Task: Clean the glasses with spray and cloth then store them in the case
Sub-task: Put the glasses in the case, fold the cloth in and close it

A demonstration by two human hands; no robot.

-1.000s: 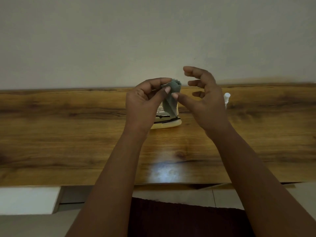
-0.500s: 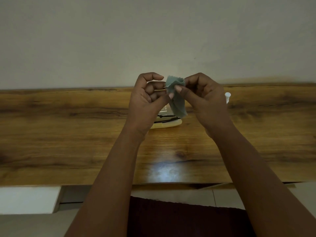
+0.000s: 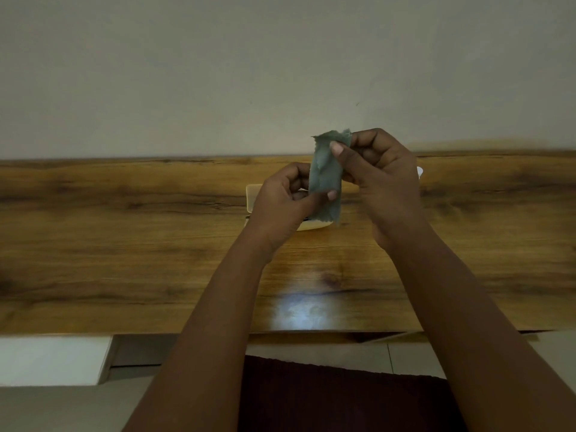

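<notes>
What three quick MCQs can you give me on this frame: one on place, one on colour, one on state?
1. Where is the case relative to the hands?
A. behind them on the wooden table
B. on the floor
C. in the person's lap

2. What colour is the cloth?
A. bright red
B. grey-green
C. yellow

3. How is the cloth held?
A. lying flat on the table
B. pinched by the right hand at the top and the left hand lower down
C. hanging from the left hand alone

Answers:
1 A: its pale edge shows on the tabletop past the left hand.
2 B: the strip is a muted grey-green.
3 B: the right thumb presses near its top edge, the left thumb further down, with the cloth clear of the table.
</notes>
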